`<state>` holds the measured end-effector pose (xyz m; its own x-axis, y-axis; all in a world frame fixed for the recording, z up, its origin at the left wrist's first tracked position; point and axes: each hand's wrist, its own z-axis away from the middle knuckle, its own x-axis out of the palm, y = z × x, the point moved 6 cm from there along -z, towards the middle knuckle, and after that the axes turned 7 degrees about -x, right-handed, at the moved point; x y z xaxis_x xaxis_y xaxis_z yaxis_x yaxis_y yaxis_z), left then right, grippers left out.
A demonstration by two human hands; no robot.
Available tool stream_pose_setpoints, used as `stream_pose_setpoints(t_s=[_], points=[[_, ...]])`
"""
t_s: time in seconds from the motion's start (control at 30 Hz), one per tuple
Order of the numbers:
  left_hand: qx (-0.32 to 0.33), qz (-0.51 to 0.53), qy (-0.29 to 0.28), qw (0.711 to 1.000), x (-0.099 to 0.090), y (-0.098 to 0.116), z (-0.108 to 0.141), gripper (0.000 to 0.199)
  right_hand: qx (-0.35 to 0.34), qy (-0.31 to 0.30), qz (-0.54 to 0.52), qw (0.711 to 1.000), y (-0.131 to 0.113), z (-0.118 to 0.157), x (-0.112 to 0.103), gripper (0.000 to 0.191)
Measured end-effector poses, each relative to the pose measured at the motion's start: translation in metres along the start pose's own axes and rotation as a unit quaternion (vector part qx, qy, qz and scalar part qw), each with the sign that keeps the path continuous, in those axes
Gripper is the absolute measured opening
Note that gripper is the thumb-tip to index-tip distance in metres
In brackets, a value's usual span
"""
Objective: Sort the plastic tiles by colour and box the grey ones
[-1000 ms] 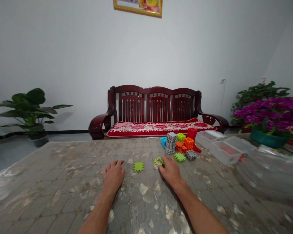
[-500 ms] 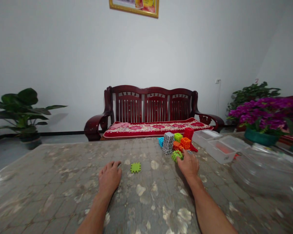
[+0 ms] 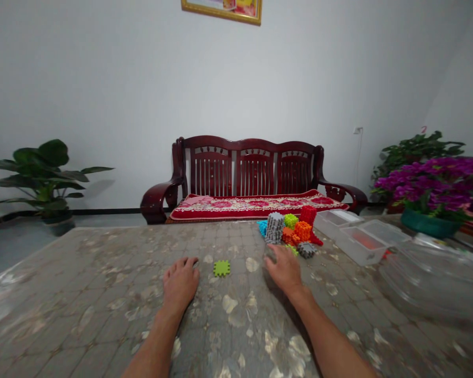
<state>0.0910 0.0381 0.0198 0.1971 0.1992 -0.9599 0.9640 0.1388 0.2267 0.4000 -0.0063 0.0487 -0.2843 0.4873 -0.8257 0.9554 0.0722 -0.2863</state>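
Observation:
A lime-green square block with toothed edges (image 3: pixel 221 268) lies flat on the table between my hands. To its left, my left hand (image 3: pixel 181 282) rests palm down, fingers loosely bent, apart from the block. On the other side, my right hand (image 3: pixel 286 269) is just in front of a block pile, thumb and forefinger drawn together; what they hold, if anything, is hidden. Behind it stand a stack of grey pieces (image 3: pixel 275 229), orange pieces (image 3: pixel 302 231), a red stack (image 3: pixel 308 214) and a lime piece (image 3: pixel 290 221). Another green bit (image 3: pixel 292 250) shows partly past my fingers.
Clear plastic boxes (image 3: pixel 362 247) and a transparent lid-like container (image 3: pixel 433 275) stand on the table's right side. Purple flowers in a teal pot (image 3: pixel 431 222) are beyond them. A wooden bench (image 3: pixel 254 168) stands past the far table edge.
My right hand has drawn back from the pile, moving left and slightly nearer; a grey piece it partly covered now shows. My left hand and the green square stay in place.

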Motion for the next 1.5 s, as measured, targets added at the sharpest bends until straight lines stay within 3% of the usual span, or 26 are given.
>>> stream_pose_setpoints(t_s=[0.1,0.23,0.4,0.53,0.67,0.83,1.03,1.17,1.37,1.5], points=[[0.0,0.001,0.002,1.0,-0.002,0.001,0.002,0.044,-0.077,-0.084,-0.111,0.987,-0.049,0.006,0.031,0.049],[0.005,0.0,0.006,1.0,-0.005,0.003,0.004,0.043,-0.153,-0.161,-0.146,0.964,-0.096,0.011,0.057,0.067],[-0.001,0.001,0.005,1.0,-0.006,0.003,0.004,0.044,-0.181,-0.202,-0.134,0.953,-0.112,0.002,0.066,0.062],[0.002,0.002,0.001,1.0,-0.004,0.002,0.003,0.044,-0.179,-0.182,-0.117,0.96,-0.11,0.0,0.063,0.047],[0.0,-0.001,0.0,1.0,-0.003,0.001,0.002,0.044,-0.17,-0.151,-0.086,0.97,-0.097,0.007,0.056,0.04],[0.004,-0.002,0.004,1.0,-0.001,0.0,0.0,0.045,-0.113,-0.092,-0.031,0.989,-0.057,0.013,0.029,0.043],[0.01,0.002,0.007,1.0,0.003,-0.002,-0.002,0.045,0.055,0.011,0.072,0.996,0.02,-0.001,-0.02,0.046],[0.011,-0.007,0.007,1.0,0.004,-0.002,-0.003,0.045,0.125,0.003,0.128,0.984,0.055,-0.006,-0.031,0.05],[0.012,-0.02,0.003,1.0,0.003,-0.002,-0.002,0.046,0.13,-0.004,0.152,0.98,0.065,-0.003,-0.03,0.051],[0.01,-0.017,-0.003,1.0,0.002,-0.001,-0.002,0.046,0.125,-0.011,0.168,0.978,0.064,-0.003,-0.028,0.042]])
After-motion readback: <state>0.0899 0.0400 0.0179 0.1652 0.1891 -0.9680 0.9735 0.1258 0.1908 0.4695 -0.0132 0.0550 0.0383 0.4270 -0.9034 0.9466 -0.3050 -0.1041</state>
